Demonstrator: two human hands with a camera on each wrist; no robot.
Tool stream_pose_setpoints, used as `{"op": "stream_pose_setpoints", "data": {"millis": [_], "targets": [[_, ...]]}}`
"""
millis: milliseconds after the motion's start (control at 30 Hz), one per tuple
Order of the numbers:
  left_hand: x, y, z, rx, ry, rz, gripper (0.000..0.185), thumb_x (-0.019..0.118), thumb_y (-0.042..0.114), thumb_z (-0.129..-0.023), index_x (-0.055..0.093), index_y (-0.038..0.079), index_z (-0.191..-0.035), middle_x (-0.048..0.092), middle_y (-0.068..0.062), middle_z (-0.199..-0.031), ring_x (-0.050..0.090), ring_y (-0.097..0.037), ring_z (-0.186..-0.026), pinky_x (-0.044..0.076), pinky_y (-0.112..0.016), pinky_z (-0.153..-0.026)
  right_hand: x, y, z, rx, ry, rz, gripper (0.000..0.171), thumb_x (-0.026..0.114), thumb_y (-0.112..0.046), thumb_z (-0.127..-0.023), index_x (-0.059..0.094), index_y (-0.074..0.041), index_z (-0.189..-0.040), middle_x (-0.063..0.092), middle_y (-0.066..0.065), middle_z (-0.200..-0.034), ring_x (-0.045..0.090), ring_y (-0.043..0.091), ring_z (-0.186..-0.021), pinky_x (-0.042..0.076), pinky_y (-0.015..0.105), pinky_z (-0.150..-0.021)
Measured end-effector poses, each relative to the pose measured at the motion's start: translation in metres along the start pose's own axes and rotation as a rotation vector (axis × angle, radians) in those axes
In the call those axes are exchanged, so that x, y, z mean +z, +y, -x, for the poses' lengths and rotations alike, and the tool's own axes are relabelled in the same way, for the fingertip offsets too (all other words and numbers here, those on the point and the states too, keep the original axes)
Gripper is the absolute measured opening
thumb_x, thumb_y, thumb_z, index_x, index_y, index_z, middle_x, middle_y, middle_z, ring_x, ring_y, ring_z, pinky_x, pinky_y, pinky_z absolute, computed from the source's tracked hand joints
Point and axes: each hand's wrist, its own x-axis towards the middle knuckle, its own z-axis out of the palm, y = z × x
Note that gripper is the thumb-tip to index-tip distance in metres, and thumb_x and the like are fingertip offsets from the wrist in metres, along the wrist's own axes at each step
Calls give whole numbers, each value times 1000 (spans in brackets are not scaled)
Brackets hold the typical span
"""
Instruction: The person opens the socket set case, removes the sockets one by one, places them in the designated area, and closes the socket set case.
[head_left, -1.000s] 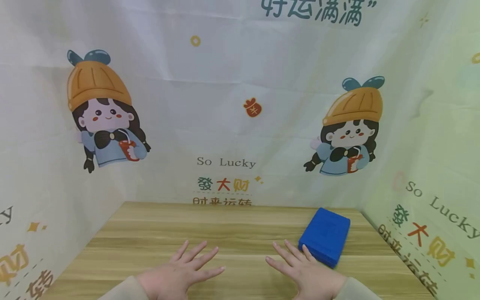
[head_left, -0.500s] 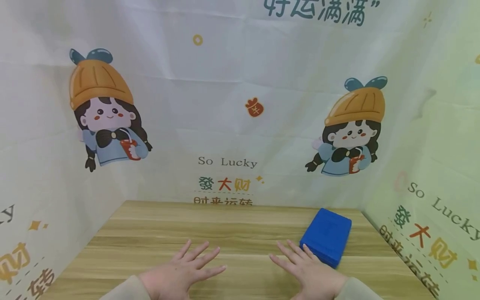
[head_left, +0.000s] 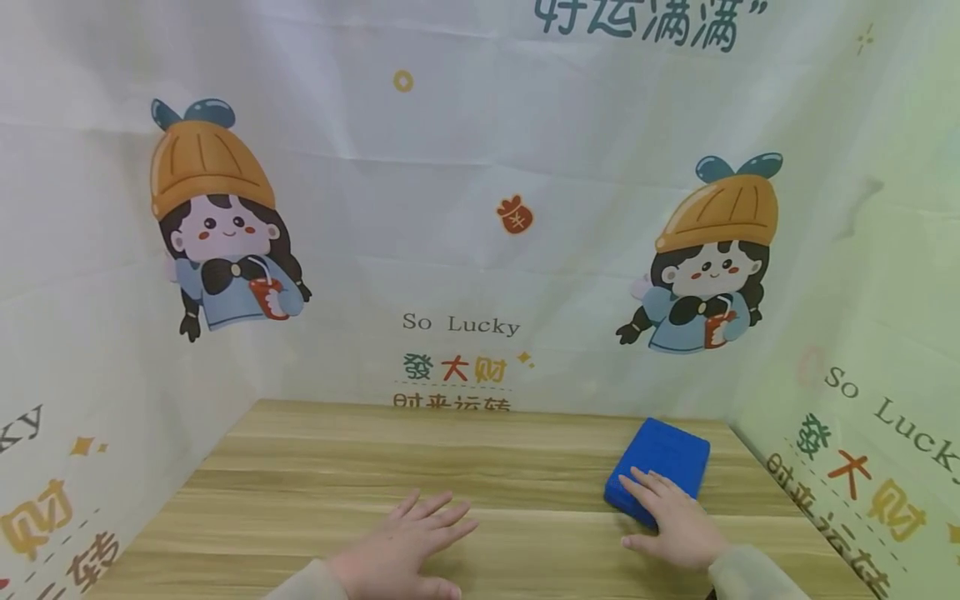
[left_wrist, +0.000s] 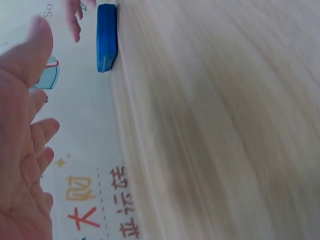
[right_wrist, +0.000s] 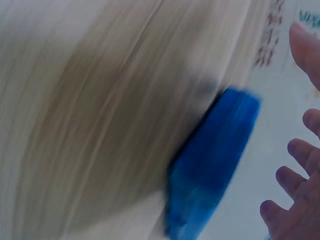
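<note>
A flat blue box-like case (head_left: 671, 458) lies on the wooden tabletop at the right in the head view; its kind cannot be told. My right hand (head_left: 671, 518) hovers over its near edge with fingers extended, covering part of it. In the right wrist view, a gap separates the fingertips (right_wrist: 292, 177) from the blurred blue case (right_wrist: 215, 160). Farther left, my left hand (head_left: 405, 546) is held above the table with fingers spread and nothing in them. The left wrist view shows the left palm (left_wrist: 17, 165) facing inward, with the case (left_wrist: 106, 37) some way off.
Pale cloth printed with cartoon figures and lettering (head_left: 457, 367) hangs behind the table and along both sides. The wooden tabletop (head_left: 450, 450) reaches back to this cloth. The case stands near the tabletop's right side.
My right hand has moved right and forward, over the case's near edge. My left hand has shifted slightly right. The case rests where it was; the head view has turned a little.
</note>
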Motion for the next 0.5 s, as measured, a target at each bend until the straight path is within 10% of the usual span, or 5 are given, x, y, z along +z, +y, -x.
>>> {"op": "stream_pose_setpoints", "data": {"millis": [500], "targets": [[26, 35, -61, -130, 54, 18, 59, 57, 49, -93, 47, 19, -144, 46, -2, -146, 38, -27, -136, 25, -50, -111, 3, 61, -4, 275, 12, 28, 76, 60, -48, -91, 45, 11, -136, 36, 37, -140, 35, 56, -127, 33, 64, -97]]}}
